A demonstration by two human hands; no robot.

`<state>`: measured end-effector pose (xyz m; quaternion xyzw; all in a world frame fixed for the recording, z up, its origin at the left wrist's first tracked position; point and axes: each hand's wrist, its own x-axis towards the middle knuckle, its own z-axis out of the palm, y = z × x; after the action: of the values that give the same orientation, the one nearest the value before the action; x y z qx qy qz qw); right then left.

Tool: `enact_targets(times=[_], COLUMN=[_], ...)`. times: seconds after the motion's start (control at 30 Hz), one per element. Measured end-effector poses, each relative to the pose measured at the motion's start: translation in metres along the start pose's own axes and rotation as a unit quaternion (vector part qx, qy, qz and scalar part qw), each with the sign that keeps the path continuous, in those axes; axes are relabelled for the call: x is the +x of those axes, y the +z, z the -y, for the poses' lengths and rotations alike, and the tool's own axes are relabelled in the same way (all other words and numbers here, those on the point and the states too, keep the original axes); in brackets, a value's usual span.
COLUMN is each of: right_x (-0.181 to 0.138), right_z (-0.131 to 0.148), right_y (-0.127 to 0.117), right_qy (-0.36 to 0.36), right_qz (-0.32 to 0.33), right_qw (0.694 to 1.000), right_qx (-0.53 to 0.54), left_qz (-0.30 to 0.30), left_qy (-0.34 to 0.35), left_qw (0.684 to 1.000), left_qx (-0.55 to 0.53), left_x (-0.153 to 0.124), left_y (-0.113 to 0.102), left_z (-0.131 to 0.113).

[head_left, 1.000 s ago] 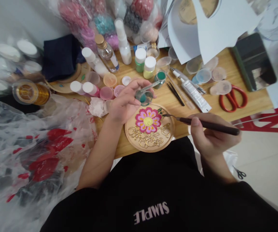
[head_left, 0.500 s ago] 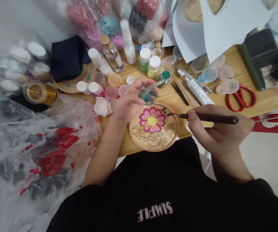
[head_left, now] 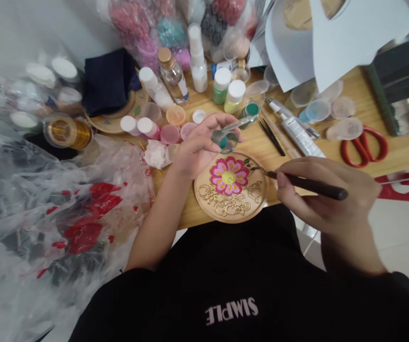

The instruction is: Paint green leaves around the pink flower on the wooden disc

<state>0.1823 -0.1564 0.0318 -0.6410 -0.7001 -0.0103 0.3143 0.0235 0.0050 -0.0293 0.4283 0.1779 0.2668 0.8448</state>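
Observation:
Between the fingers of my left hand (head_left: 200,147) is a small clear cup (head_left: 227,143) with green paint in it; a clear stick (head_left: 238,122) lies across its rim. My right hand (head_left: 329,194) is closed round the dark handle of a paintbrush (head_left: 307,185). The brush tip is at a small dark green leaf right of the pink flower on a round wooden plaque (head_left: 231,219). That flower has a yellow centre, and raised gold outlines of unpainted scrolls run below it. The plaque rests at the table's front edge, close to my lap.
Paint cups and bottles (head_left: 222,85) crowd the back of the wooden table (head_left: 250,137). Tweezers (head_left: 272,137), a white tube (head_left: 302,135) and red-handled scissors (head_left: 364,147) lie to the right. Plastic bags (head_left: 83,213) cover the left; a crumpled tissue (head_left: 156,153) sits near my left wrist.
The whole view has shifted, so things on the table appear slightly farther right. The brush handle is tilted more, its back end lower. Both hands keep their holds.

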Motion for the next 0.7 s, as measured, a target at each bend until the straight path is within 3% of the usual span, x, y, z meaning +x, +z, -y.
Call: enact_targets(times=[0.13, 0.33, 0.7], right_x=[-0.0010, -0.0049, -0.0097], right_z=[-0.0017, -0.0032, -0.0021], right_y=[-0.0039, -0.0077, -0.0043], right_qy=[-0.032, -0.020, 0.007], right_qz=[0.027, 0.062, 0.028], right_qw=[0.999, 0.997, 0.999], right_qx=[0.017, 0.042, 0.043], left_qz=[-0.007, -0.012, 0.009], left_qy=[-0.012, -0.026, -0.015], left_qw=[1.000, 1.000, 1.000], left_qx=[0.001, -0.009, -0.017], left_x=[-0.0006, -0.0001, 0.0005], left_y=[0.0009, 0.0033, 0.0022], left_z=[-0.0005, -0.0020, -0.0007])
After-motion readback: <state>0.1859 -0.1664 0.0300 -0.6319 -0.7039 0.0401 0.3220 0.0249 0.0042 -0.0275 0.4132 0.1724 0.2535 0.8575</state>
